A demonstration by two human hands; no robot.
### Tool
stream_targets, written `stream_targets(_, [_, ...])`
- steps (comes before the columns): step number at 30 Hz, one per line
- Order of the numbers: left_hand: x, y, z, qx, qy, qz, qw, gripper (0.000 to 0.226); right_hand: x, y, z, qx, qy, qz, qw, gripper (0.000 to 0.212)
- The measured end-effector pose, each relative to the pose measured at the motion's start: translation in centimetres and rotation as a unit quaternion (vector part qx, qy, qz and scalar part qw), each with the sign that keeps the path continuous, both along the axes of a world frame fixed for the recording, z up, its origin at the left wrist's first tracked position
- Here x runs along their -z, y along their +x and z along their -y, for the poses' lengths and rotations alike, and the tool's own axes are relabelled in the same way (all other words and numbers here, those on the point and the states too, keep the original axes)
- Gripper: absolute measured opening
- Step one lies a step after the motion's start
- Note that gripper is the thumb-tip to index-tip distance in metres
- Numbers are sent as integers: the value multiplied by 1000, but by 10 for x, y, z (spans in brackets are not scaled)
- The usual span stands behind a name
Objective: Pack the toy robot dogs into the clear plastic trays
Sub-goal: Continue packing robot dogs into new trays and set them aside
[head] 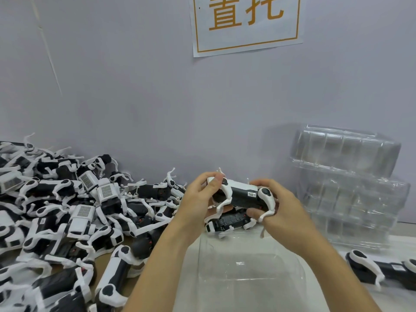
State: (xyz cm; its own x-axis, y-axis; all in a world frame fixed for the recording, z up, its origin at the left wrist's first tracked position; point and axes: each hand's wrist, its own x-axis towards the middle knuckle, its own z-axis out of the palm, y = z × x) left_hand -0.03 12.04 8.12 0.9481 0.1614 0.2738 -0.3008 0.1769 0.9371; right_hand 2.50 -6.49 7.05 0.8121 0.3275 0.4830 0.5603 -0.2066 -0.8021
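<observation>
I hold a black and white toy robot dog [242, 194] in the air with both hands, above the far edge of a clear plastic tray [247, 275]. My left hand [200, 197] grips its left end, fingers curled over the top. My right hand [279, 210] grips the right end by a white leg. Another toy dog [227, 222] lies just beneath the held one, at the tray's far rim.
A big heap of toy dogs [67, 210] covers the table on the left. A stack of clear trays [351, 185] stands against the wall at the right. One more dog [380, 269] lies at the right edge. A paper sign [246, 23] hangs on the wall.
</observation>
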Motion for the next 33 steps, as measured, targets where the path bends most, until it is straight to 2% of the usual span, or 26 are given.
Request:
stream_targets(3, [0,0,-4,-28,27,2,999,18,-10,-7,9,-68,-105,-49,991,59])
stream_targets(5, [0,-1,-4,-37,60,3,998,18,-16,-8,16,-108,-156,-86,978,66])
stream_targets(7, [-3,-4,0,-38,88,11,995,21,-20,-8,18,-106,-191,-95,971,68])
stream_targets(8, [-5,-5,2,-36,101,16,994,20,-20,-7,17,-82,-192,-77,975,62])
stream_targets(11, [-10,-6,17,-24,156,37,987,14,-16,-4,11,4,-143,26,989,24])
stream_targets(13, [-15,-4,31,-21,169,50,984,11,-14,-1,11,32,-118,72,990,12])
stream_targets(16, [-24,-1,41,-52,175,29,983,18,-12,4,16,58,-77,66,993,14])
stream_targets(19, [-24,0,34,-93,198,-48,975,30,-9,9,23,84,-77,24,993,17])
stream_targets(23, [14,-11,9,-155,266,-106,945,20,-5,11,25,61,-108,-32,992,22])
stream_targets(25, [43,-18,-2,-178,245,-131,944,18,-3,10,21,46,-123,-35,991,17])
stream_targets(28, [74,-19,-7,-169,162,-170,957,17,1,8,13,22,-141,-29,989,9])
stream_targets(31, [85,-16,-2,-130,46,-193,971,19,8,7,4,-11,-153,-25,988,15])
stream_targets(33, [89,-13,-2,-123,16,-184,975,24,13,6,-1,-32,-175,-17,984,19])
